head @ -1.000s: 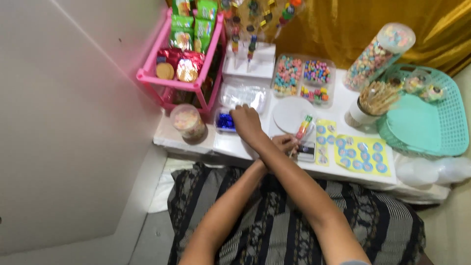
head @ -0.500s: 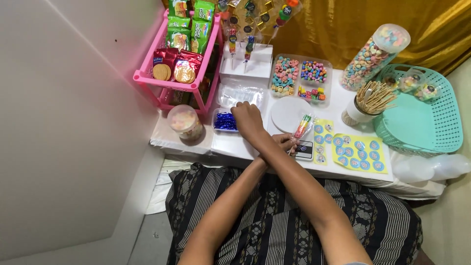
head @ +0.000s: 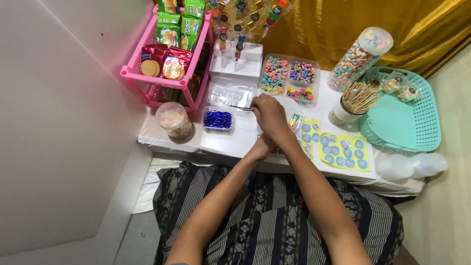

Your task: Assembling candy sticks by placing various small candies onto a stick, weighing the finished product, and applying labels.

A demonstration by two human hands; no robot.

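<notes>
1. At the left of the table [head: 162, 140] stands a pink rack [head: 147, 73] of snack packets, and near it a lidded cup of pastel sweets [head: 172, 119].
2. A small clear tray of blue twist ties [head: 218, 119] sits just right of the cup.
3. The right hand [head: 269, 115] reaches across, fingers [head: 256, 104] pinched on one thin dark twist tie [head: 240, 107], held over the clear bags [head: 230, 93]. The tie looks light, thin and bendable, easy to drop; a grip near its end seems best.
4. The left hand [head: 265, 145] lies under the right wrist; its fingers cannot be made out.
5. Far right sit a sticker sheet [head: 343, 149] and a teal basket [head: 422, 122].
</notes>
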